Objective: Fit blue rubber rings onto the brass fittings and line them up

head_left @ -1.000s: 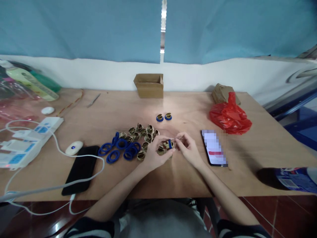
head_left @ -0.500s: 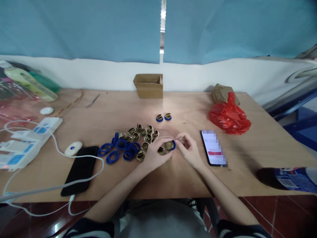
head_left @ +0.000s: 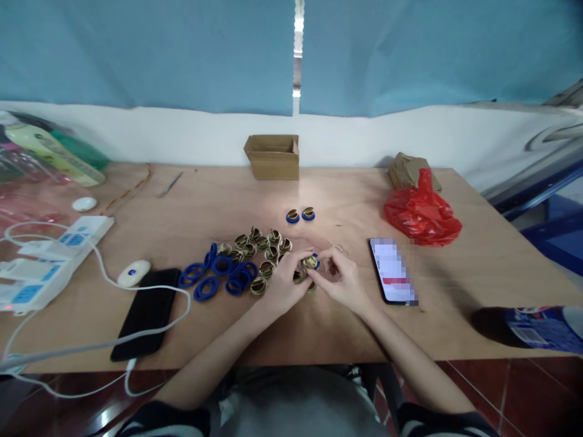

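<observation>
Both hands meet over the middle of the wooden table. My left hand and my right hand pinch one brass piece fitted with a blue ring between their fingertips. Just left of the hands lies a heap of several brass pieces. Beside that heap is a pile of several loose blue rings. Two brass pieces with blue rings on them sit apart, farther back on the table.
A lit phone lies right of my hands, with a red plastic bag behind it. A black phone, a white cable, a mouse and a power strip are at the left. A small cardboard box stands at the back.
My right hand has closed in toward the left hand, and the brass piece with the blue ring has turned and risen slightly between the fingers.
</observation>
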`<move>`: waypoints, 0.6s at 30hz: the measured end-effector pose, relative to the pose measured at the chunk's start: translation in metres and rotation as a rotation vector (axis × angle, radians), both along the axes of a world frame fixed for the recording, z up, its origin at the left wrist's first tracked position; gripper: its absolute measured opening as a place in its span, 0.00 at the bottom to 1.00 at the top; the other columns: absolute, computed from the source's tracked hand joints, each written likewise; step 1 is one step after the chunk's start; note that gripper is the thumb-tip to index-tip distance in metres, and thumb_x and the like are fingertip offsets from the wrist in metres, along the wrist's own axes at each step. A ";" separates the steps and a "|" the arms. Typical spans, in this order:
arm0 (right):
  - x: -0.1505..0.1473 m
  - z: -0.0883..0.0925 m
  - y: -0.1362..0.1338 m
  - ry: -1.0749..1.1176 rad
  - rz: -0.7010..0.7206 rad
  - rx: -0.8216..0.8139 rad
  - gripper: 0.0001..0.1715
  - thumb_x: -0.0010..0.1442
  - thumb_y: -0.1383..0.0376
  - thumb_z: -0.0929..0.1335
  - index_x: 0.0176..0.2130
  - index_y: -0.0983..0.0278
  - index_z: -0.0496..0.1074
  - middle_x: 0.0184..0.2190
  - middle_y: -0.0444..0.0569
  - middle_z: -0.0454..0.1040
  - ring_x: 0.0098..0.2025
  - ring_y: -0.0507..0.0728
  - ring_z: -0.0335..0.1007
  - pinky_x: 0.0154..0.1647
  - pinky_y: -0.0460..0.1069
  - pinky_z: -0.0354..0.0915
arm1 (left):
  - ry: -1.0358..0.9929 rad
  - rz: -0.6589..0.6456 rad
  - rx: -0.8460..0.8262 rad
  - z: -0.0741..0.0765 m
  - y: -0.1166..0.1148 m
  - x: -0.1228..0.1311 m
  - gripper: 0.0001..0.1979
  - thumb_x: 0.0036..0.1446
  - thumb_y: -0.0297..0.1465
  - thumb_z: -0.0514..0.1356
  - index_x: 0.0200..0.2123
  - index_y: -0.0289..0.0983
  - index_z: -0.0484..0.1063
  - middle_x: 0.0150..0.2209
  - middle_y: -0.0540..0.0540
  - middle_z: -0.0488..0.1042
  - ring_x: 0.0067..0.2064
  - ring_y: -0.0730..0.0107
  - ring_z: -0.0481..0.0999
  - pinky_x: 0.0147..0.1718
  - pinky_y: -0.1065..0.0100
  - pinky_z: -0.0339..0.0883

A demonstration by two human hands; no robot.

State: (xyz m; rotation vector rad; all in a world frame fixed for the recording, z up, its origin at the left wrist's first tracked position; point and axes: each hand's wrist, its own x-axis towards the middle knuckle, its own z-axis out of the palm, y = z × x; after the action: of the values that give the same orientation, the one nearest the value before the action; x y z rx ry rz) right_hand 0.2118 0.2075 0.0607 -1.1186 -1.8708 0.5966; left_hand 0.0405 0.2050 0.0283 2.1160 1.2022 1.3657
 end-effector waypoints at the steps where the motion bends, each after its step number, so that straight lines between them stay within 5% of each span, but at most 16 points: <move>1: 0.000 -0.001 0.000 -0.023 0.006 0.017 0.08 0.61 0.62 0.72 0.39 0.59 0.69 0.26 0.41 0.67 0.25 0.52 0.60 0.28 0.48 0.59 | 0.027 -0.001 0.044 -0.001 0.000 0.000 0.23 0.56 0.20 0.62 0.55 0.41 0.68 0.52 0.42 0.78 0.50 0.60 0.78 0.47 0.59 0.75; 8: -0.001 -0.010 -0.003 -0.139 0.038 0.073 0.07 0.68 0.64 0.64 0.44 0.60 0.71 0.26 0.43 0.68 0.26 0.54 0.64 0.31 0.50 0.63 | 0.123 -0.003 0.143 -0.002 0.001 -0.001 0.23 0.58 0.22 0.62 0.56 0.40 0.66 0.51 0.40 0.78 0.52 0.57 0.78 0.51 0.53 0.74; 18: 0.001 0.000 0.000 -0.045 -0.166 -0.042 0.10 0.68 0.62 0.65 0.34 0.60 0.69 0.22 0.41 0.67 0.22 0.52 0.63 0.27 0.48 0.60 | 0.177 0.032 0.156 -0.001 0.001 0.000 0.27 0.61 0.30 0.63 0.62 0.40 0.62 0.51 0.40 0.78 0.51 0.56 0.78 0.51 0.54 0.74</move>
State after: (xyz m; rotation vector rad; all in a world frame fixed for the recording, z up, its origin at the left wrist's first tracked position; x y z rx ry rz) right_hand 0.2124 0.2076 0.0607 -1.3093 -1.7893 0.5220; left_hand 0.0406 0.2059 0.0271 2.3788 1.2365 1.3482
